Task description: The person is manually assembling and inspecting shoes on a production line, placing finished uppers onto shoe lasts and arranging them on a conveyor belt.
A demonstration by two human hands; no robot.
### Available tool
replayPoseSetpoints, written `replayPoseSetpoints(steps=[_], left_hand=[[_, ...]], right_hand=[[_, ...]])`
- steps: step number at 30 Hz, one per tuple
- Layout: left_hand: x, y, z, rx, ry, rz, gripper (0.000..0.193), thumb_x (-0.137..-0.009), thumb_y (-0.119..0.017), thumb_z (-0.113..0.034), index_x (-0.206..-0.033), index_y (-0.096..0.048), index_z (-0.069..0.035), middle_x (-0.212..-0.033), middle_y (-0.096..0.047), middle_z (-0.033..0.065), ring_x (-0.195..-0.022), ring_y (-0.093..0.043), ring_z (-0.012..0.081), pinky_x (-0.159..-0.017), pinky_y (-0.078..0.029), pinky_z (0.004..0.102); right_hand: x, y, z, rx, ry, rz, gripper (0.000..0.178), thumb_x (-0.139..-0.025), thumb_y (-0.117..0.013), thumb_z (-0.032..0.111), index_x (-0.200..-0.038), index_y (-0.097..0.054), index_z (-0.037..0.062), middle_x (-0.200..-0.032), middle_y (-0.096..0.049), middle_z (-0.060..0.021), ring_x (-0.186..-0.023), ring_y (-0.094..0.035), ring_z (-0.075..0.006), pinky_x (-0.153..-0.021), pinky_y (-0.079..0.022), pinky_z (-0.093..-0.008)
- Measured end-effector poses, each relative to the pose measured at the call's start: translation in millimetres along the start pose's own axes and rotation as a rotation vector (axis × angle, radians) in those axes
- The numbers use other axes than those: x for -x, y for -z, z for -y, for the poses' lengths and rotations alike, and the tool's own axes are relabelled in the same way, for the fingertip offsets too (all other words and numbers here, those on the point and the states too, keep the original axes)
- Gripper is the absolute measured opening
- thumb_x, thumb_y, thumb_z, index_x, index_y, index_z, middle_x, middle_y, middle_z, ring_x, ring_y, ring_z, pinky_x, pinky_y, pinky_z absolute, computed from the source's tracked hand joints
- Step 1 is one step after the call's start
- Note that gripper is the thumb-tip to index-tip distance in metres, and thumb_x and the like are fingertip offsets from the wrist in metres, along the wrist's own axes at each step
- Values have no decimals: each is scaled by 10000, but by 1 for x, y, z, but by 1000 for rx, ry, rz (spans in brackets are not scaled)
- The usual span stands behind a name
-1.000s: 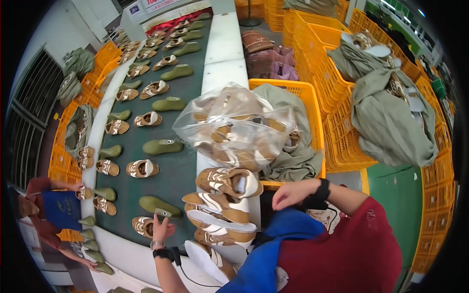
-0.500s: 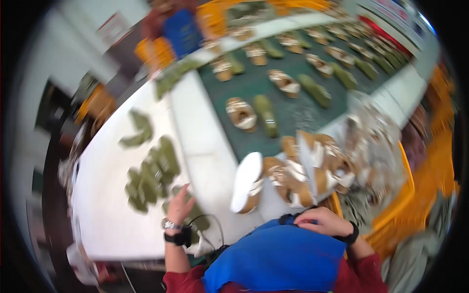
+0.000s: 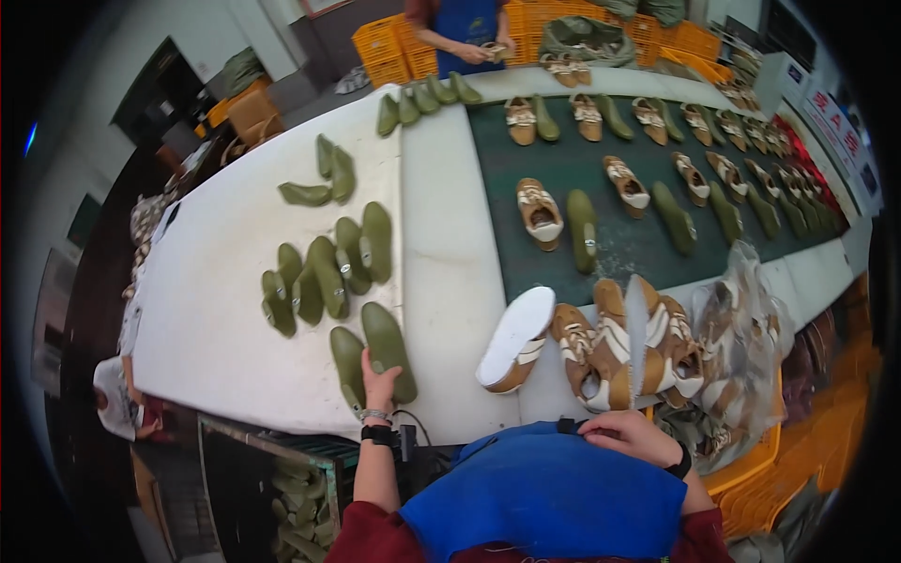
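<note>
My left hand (image 3: 380, 383) is closed round the near end of a green shoe last (image 3: 383, 328) lying on the white table. A second green last (image 3: 347, 361) lies just left of it, against the thumb side of the hand. My right hand (image 3: 631, 437) rests at the front of my blue apron by the table edge. Its fingers are curled together; a small dark item (image 3: 567, 426) shows beside the fingertips, and what they hold is hidden. Beyond this hand stand several brown-and-white shoes (image 3: 612, 347), with one white-soled shoe (image 3: 518, 340) tipped sole outward.
Several more lasts (image 3: 324, 272) lie on the white table (image 3: 216, 328). Shoes paired with lasts stand in rows on the green belt (image 3: 535, 272). Plastic-wrapped shoes (image 3: 737, 328) fill a yellow crate (image 3: 765, 450) at right. Across the table a person (image 3: 466, 38) handles a shoe.
My left hand has gone from open above the lasts to gripping one. The view has swung left and downward, showing a bin of lasts below the table. My right hand stays at the apron.
</note>
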State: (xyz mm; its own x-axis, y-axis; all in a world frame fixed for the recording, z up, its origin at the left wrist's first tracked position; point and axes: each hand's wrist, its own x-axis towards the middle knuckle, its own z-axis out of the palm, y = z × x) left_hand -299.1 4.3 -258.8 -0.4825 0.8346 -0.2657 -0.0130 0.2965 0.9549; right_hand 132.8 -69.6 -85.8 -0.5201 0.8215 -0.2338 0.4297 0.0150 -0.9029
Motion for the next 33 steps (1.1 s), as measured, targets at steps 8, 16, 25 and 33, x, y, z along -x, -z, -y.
replayPoseSetpoints(steps=[8,16,25,33], left_hand=[[0,-21,-17,-359,-104,223,823,-623,-559,85,-1368,-285,-131,-1207,-498,136,-1006,-543,222,-791,-477,304],[24,-121,-60,-902,-962,357,830,-654,-731,-210,-1331,-292,-12,-1268,-374,273,-1179,-344,434,-1002,-295,462],[19,-171,-31,-948,-334,978,908,-634,-746,-334,-1344,-239,-81,-1251,-394,265,-1056,-501,389,-896,-427,395],[65,-144,-125,445,369,1196,853,-721,-627,-201,-1400,-131,-57,-1346,-345,160,-1221,-396,295,-1001,-371,410]], right_hand=[[2,-2,-14,32,36,-95,200,-832,-586,141,-993,-605,24,-805,-626,-115,-699,-608,-211,-648,-475,-289],[4,-4,-11,99,-10,-127,214,-843,-581,146,-1023,-604,32,-897,-640,-105,-801,-624,-226,-714,-485,-303],[8,-11,-22,151,105,-182,216,-838,-548,150,-1014,-597,35,-846,-618,-111,-762,-614,-237,-686,-481,-322],[-18,-4,-5,-57,163,-428,465,-798,-601,175,-1225,-453,68,-1001,-558,-152,-810,-596,-299,-701,-478,-368]])
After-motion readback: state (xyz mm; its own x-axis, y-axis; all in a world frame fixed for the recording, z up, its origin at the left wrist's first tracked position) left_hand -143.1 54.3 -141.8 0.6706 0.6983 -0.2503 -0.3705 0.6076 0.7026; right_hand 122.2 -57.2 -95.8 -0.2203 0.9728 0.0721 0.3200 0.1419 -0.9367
